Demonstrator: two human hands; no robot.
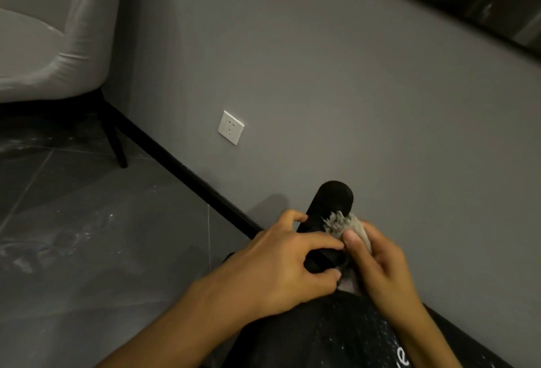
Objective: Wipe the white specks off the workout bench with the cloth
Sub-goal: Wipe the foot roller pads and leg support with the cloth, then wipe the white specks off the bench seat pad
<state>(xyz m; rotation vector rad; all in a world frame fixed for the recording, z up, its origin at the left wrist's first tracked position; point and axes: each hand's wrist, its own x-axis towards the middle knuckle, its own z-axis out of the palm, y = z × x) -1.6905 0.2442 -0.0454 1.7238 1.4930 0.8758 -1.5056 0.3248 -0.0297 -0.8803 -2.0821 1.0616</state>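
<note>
Speckled bench pad [336, 338], hands at its black roller [330, 203].
Left hand [272, 268] grips the roller's near end; right hand [377, 262] pinches grey cloth [341, 224] against it.

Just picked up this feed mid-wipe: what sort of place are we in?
Probably a home room used for exercise: a grey upholstered chair, a wall socket, dark floor tiles, and the black workout bench.

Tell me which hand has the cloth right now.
The right hand: it pinches the frayed grey cloth against the black foam roller. The left hand grips the roller bare.
</note>
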